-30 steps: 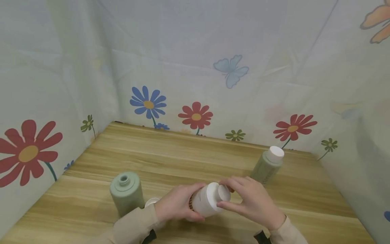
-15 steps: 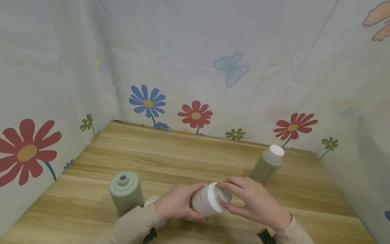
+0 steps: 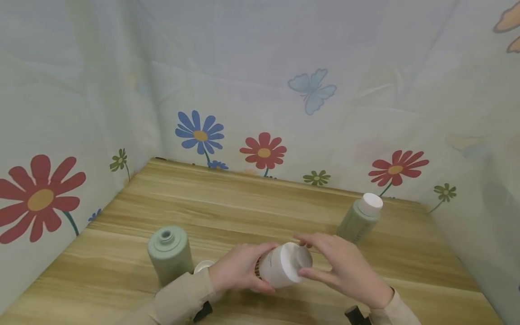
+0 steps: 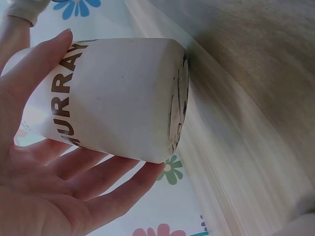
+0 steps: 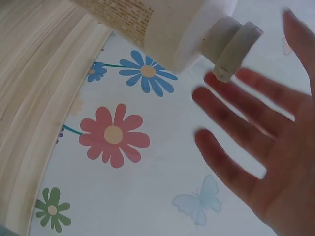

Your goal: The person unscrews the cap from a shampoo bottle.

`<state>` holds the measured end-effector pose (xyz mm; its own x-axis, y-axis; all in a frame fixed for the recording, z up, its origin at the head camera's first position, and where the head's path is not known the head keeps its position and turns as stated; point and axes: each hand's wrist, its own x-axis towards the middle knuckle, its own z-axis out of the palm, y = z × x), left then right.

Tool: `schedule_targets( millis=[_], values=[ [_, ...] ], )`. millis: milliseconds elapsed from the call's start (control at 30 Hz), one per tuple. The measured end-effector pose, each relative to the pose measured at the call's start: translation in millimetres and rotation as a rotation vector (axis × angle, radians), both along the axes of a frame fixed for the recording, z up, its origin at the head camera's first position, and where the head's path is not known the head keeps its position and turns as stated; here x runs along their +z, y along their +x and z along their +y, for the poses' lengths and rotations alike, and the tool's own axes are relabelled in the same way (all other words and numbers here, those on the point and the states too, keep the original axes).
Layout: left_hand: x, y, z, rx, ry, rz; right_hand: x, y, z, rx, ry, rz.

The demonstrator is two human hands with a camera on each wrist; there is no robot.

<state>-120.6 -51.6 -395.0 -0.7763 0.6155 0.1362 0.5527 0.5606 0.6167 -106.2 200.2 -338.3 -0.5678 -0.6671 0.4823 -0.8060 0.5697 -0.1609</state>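
My left hand (image 3: 237, 269) grips a white bottle (image 3: 278, 267) round its body, tilted on its side with the top toward the right. In the left wrist view, brown capital letters run round the bottle (image 4: 123, 93), its base is scuffed, and the fingers of my left hand (image 4: 54, 182) lie under it. A pale cap (image 3: 305, 258) sits on the bottle's neck. Around this cap hovers my right hand (image 3: 345, 269), thumb on the near side, fingers over the far side. The right wrist view has its fingers spread, fingertips close to the cap (image 5: 236, 51).
A green bottle (image 3: 170, 255) with a bare neck stands at the left, a small white round thing (image 3: 203, 265) beside it. Back right stands another green bottle (image 3: 359, 221) with a white cap. Flower-printed cloth (image 3: 260, 90) walls in the wooden table (image 3: 227, 198).
The right hand's fingers shift over the cap, then lift and spread away from it. The left hand keeps hold of the white bottle in nearly the same place.
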Motion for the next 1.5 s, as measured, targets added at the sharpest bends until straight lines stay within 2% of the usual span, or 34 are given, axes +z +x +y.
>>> schedule_targets(
  millis=[100,167,433,633,833,900,967,1067,1200,1267,1500],
  values=[
    [0.8,0.4,0.7,-0.001,-0.015,0.009,0.1,-0.1,-2.1,-0.090,-0.036,0.041],
    [1.3,0.9,1.5,-0.004,-0.024,0.018,0.1,-0.1,-3.6,-0.101,-0.048,0.062],
    [1.4,2.0,3.0,-0.011,-0.033,0.045,1.2,0.8,-5.0,-0.017,-0.025,0.137],
    [2.3,2.1,0.7,-0.014,-0.019,0.027,2.9,1.2,-4.3,0.028,0.039,0.141],
    [1.9,1.4,-0.7,-0.016,-0.015,0.010,2.8,0.6,-2.2,0.118,0.044,0.163],
    [1.4,1.3,-1.1,-0.014,-0.016,0.006,2.7,0.3,-1.6,0.125,0.055,0.150],
    [0.8,1.3,-1.5,-0.010,-0.015,0.004,2.9,0.5,-1.4,0.108,0.063,0.118],
    [0.1,1.3,-2.3,-0.002,-0.014,0.002,3.1,1.2,-3.0,0.035,0.073,0.097],
    [0.3,1.2,-1.6,0.004,-0.012,-0.005,2.5,1.7,-6.1,-0.069,0.066,0.150],
    [0.6,0.7,-0.7,0.006,-0.016,-0.005,1.5,1.3,-7.0,-0.097,0.060,0.174],
    [2.2,-0.4,1.1,0.008,-0.025,0.009,-1.0,-0.3,-7.2,-0.075,0.046,0.189]
  ],
)
